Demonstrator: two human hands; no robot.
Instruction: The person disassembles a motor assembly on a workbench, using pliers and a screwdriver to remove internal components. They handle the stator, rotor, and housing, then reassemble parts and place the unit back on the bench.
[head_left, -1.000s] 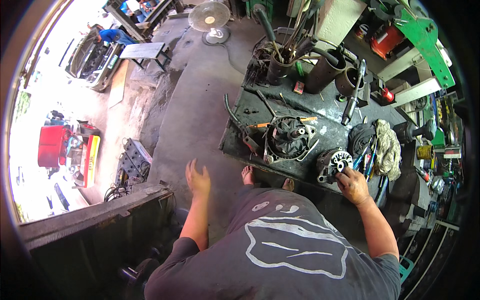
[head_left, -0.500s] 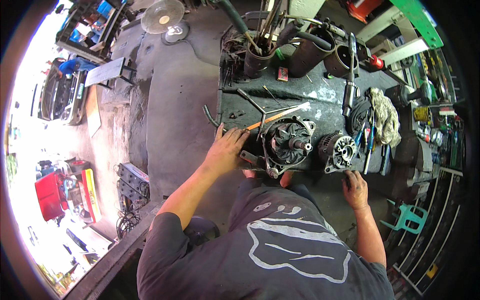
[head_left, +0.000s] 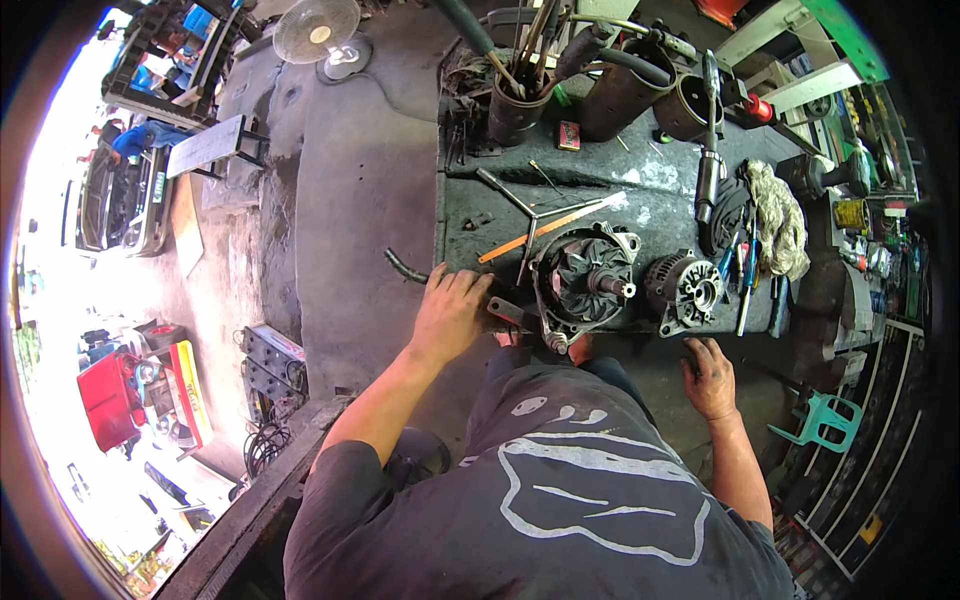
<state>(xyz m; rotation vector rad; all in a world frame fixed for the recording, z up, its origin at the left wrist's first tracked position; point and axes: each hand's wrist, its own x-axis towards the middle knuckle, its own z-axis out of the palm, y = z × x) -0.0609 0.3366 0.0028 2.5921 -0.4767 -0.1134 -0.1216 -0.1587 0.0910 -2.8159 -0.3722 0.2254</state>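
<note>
My left hand rests at the front left corner of the bench, fingers curled over a dark, curved hose-like piece that sticks out past the bench edge. Its gripped end is hidden under the fingers. To the right of that hand lies an alternator half with a finned rotor and its shaft showing. A smaller alternator housing with a slotted end sits further right. My right hand hangs just in front of the bench edge below this housing, fingers loosely bent and apart, holding nothing visible.
Behind the alternator parts lie a Y-shaped wrench and an orange flat strip. Metal cups of tools stand at the back. A long-handled socket tool, screwdrivers and a rag lie right. A green stool stands beyond.
My left hand has shifted slightly, and the curved hose-like piece has swung left and lower with it. My right hand stays near the bench edge. The head view has shifted a little.
</note>
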